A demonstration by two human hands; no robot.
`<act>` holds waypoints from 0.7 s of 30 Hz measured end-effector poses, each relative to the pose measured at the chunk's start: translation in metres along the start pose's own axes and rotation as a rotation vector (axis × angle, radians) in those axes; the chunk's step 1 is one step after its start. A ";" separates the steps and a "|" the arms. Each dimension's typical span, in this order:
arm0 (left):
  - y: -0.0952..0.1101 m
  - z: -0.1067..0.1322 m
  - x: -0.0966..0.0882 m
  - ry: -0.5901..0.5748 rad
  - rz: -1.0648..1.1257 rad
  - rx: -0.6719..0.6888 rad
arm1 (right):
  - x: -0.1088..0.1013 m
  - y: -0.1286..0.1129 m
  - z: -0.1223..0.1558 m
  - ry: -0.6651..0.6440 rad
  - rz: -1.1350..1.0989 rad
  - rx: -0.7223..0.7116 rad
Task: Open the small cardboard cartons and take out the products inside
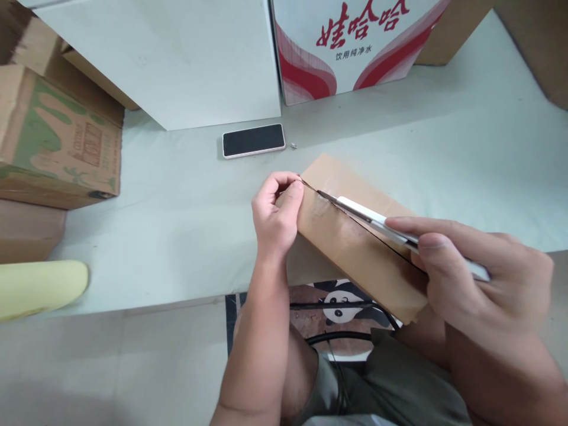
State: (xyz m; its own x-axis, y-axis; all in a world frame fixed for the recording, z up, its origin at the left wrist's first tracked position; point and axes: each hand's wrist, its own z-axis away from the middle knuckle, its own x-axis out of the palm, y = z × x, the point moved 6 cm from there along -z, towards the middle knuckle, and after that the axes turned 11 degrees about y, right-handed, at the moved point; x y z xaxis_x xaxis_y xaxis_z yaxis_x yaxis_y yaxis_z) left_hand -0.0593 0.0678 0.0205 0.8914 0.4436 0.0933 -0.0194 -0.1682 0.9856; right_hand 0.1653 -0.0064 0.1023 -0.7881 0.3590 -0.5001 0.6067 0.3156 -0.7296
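A brown cardboard box (355, 236) lies slantwise over the front edge of the table, with a dark slit running along the seam of its top. My left hand (279, 204) pinches the box's far left corner, thumb on top at the end of the seam. In my right hand (479, 272) is a white-handled utility knife (373, 220), gripped between thumb and fingers. Its blade points left and touches the seam near the left end; whether the tip is inside the slit I cannot tell.
A phone (254, 141) lies flat behind the box, a tiny scrap (293, 145) beside it. At the back stand a white panel (177, 59) and a red-and-white carton (355, 65). Printed cardboard boxes (66, 142) and a yellow rounded object (42, 287) are at left.
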 end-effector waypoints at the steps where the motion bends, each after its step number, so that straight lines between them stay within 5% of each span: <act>1: 0.000 0.000 0.000 0.003 -0.002 0.000 | 0.001 -0.001 -0.001 -0.014 0.001 -0.007; 14: 0.002 0.000 -0.001 0.023 -0.012 0.000 | -0.012 0.009 0.007 0.174 -0.050 -0.015; 21: 0.000 0.000 -0.002 0.064 0.001 -0.006 | 0.000 -0.003 -0.006 -0.029 -0.008 -0.079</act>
State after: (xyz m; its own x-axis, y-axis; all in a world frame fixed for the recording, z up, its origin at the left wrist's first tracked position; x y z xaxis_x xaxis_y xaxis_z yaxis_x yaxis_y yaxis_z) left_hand -0.0609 0.0670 0.0209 0.8605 0.4990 0.1025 -0.0229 -0.1631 0.9864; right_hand 0.1638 -0.0023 0.1076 -0.7950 0.3310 -0.5084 0.6057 0.3870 -0.6952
